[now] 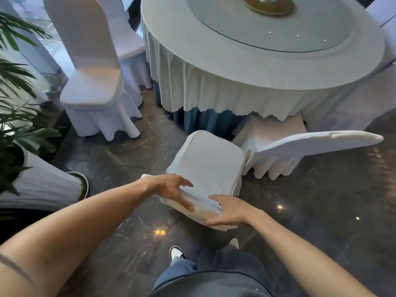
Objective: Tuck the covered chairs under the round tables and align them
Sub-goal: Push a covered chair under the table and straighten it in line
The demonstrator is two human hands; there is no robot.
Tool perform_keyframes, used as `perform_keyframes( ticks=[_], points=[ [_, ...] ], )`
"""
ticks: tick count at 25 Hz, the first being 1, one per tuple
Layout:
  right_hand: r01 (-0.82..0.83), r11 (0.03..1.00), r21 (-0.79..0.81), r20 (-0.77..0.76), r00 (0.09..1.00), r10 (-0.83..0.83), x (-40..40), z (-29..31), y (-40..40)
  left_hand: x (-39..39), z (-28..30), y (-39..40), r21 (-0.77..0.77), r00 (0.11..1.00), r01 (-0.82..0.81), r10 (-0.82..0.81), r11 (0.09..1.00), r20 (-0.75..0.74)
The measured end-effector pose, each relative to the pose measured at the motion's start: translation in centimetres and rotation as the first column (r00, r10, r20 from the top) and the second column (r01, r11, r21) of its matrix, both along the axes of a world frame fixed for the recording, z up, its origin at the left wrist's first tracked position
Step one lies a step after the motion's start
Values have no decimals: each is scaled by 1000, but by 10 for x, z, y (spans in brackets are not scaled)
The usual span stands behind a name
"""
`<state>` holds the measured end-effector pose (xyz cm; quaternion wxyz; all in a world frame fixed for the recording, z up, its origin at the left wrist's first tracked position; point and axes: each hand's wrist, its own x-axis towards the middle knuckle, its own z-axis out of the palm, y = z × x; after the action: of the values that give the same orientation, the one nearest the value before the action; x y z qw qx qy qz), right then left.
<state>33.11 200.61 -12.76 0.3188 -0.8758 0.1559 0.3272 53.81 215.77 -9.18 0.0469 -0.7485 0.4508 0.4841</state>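
A white-covered chair [206,161] stands right in front of me, its seat pointing toward the round table [246,67] but standing short of the white skirt and turned slightly. My left hand [169,188] and my right hand [230,211] both grip the top of its backrest, fingers over the cloth, thumbs on the near side. To its right, another covered chair [300,142] has its seat under the skirt and its back seen edge-on. A third covered chair [92,82] stands at the left, apart from the table.
A glass turntable [270,26] with a gold object [267,5] tops the table. More covered chairs sit behind the left chair [130,50] and at the right edge [364,99]. A leafy plant [17,99] in a cloth-wrapped pot [47,187] stands left. The dark polished floor [321,211] surrounds my feet.
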Motion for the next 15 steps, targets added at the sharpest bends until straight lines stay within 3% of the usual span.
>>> perform_keyframes(
  ticks=[4, 8, 15],
  points=[
    [-123, 974, -191, 26, 991, 131, -5, -15, 18, 8, -8, -4, 66, 991, 101, -95, 993, -90],
    [42, 976, -212, 76, 997, -27, -5, -19, 30, 16, -12, 2, -15, 923, 381, -379, 925, 58],
    [160, 948, -276, 162, 980, -118, 18, -14, -6, 24, -13, -18, -275, 905, 373, -283, 886, 316]
  ],
)
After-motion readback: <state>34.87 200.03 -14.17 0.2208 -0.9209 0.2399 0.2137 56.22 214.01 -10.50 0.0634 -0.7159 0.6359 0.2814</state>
